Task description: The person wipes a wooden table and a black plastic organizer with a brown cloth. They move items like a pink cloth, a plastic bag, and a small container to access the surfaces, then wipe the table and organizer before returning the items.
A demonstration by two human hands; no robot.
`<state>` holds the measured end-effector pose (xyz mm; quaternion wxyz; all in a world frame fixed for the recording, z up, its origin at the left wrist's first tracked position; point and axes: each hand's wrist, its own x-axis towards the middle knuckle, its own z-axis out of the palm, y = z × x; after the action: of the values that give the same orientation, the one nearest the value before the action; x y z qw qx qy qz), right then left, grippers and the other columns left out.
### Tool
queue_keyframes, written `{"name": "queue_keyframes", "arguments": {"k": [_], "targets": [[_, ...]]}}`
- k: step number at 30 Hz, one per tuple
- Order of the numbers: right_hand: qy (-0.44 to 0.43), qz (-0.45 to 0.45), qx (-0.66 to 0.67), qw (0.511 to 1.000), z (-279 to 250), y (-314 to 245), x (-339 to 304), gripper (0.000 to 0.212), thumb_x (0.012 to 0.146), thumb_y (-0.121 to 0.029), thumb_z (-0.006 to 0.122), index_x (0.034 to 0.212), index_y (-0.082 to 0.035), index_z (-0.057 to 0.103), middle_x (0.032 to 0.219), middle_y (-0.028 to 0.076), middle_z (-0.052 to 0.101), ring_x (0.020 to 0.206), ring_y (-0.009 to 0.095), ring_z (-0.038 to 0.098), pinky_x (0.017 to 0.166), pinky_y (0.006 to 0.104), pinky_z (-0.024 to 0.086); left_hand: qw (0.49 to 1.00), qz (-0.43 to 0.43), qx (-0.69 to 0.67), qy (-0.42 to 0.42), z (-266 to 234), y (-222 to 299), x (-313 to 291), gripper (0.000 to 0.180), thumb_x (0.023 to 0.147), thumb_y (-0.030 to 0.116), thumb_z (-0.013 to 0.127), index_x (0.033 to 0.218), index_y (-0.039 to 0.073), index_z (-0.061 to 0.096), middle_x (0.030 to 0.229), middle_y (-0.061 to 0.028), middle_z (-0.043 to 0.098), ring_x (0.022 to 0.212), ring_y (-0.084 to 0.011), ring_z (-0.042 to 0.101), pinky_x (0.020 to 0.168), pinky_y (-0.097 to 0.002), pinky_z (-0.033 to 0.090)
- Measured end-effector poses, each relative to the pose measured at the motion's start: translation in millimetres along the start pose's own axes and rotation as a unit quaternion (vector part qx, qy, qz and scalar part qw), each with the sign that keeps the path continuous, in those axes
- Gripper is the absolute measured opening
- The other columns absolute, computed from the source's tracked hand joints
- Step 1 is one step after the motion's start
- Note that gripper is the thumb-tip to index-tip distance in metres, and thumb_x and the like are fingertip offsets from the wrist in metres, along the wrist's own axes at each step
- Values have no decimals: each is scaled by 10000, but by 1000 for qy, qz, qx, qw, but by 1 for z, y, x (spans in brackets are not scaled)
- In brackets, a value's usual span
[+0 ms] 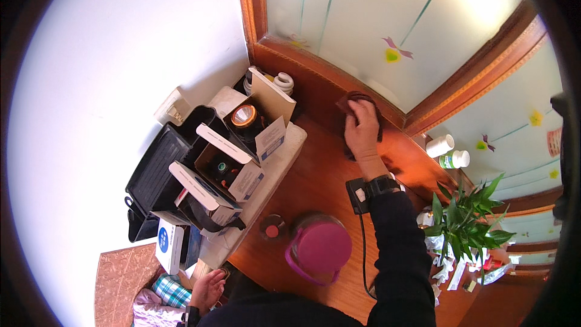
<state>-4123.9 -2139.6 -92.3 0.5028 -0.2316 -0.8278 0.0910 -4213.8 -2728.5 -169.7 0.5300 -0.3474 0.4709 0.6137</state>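
Wooden and reddish-brown, the counter is filling the middle of the frame, and the person is leaning over it from the bottom edge. Nearest, at lower left, the left hand is hanging low beside the counter's end with fingers loosely spread, holding nothing that I can make out. Just above it, a purple jug is standing near the counter's front edge, with a small red-capped jar beside it on the left. Open cartons are crowding a white slab at centre left.

Further in, the right arm is stretching up the frame, a watch on the wrist, a black cable trailing below. The right hand is lying flat, fingers together, pressing down on a dark cloth at upper centre, right where the counter is meeting the window ledge.

As a judgement, the wiping is looking partly done: the wood by the hand is shining, while the clutter at left and the plant with scraps at lower right are sitting untouched. The cloth is bunched, mostly hidden under the palm; its long axis seems to be running along the ledge, upper left to lower right, though I cannot be sure.
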Motion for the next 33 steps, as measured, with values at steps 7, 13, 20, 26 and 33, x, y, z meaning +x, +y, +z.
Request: {"name": "queue_keyframes", "arguments": {"k": [7,13,20,26,33], "targets": [[-342,-122,-201,910,52,34,-2,455,846,-42,511,1295,-105,558,1180,89,609,1048,266,608,798,405,534,999,-27,-14,38,-5,-1,7,263,977,201,545,1173,31,590,1017,-117,684,826,-244,660,706,-328,562],[-369,-128,-153,908,95,75,-26,387,895,-91,455,1264,-97,571,1123,126,655,983,281,653,750,417,553,995,-29,-9,95,-3,-4,9,294,994,208,479,1195,15,571,1086,-129,656,856,-251,641,735,-334,550],[-328,-71,-64,940,128,89,-42,319,892,-106,467,1156,-54,637,1177,185,634,1022,345,634,871,406,518,996,-34,-16,86,1,-6,7,272,985,217,544,1182,36,597,1012,-116,680,827,-249,662,704,-345,560],[-524,-18,-165,835,105,127,-121,289,881,-109,490,1114,-28,641,1137,195,641,1022,340,628,868,414,509,995,-24,-16,100,-4,-10,10,292,987,221,509,1189,29,596,1014,-110,681,842,-247,654,729,-335,550],[-513,-98,-234,820,36,115,-84,258,857,-140,558,1088,-70,651,1057,162,656,966,322,638,823,392,516,999,-21,-26,22,0,-10,13,260,975,216,562,1170,48,605,998,-90,688,828,-230,664,721,-330,557]]}}
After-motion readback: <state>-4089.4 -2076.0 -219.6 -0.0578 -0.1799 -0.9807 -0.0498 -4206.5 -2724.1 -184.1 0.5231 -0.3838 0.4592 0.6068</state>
